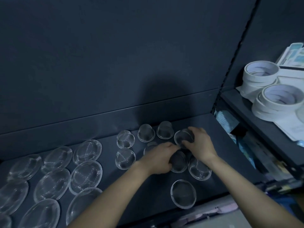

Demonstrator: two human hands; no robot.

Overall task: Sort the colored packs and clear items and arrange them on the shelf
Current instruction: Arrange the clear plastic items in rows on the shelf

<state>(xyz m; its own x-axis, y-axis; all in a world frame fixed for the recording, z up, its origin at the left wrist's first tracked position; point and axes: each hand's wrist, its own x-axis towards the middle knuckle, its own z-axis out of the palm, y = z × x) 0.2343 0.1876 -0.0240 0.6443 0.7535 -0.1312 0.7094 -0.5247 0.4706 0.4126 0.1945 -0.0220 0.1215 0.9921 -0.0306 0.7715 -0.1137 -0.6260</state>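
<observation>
Clear plastic cups and lids lie on a dark shelf (148,195). My right hand (202,143) grips a tilted clear cup (181,137) at the shelf's right middle. My left hand (158,159) holds another clear cup (178,162) just below it, and the two hands nearly touch. Several more clear cups stand upside down around them, such as one (125,139) to the left and one (199,168) under my right wrist. A single clear cup (183,194) lies near the front edge.
Several flat clear lids (85,175) cover the shelf's left half. A dark back panel (115,63) rises behind. On a neighbouring shelf to the right stand stacks of white tape rolls (278,99) and paper packs (292,56). Pale packs (205,213) lie below the front edge.
</observation>
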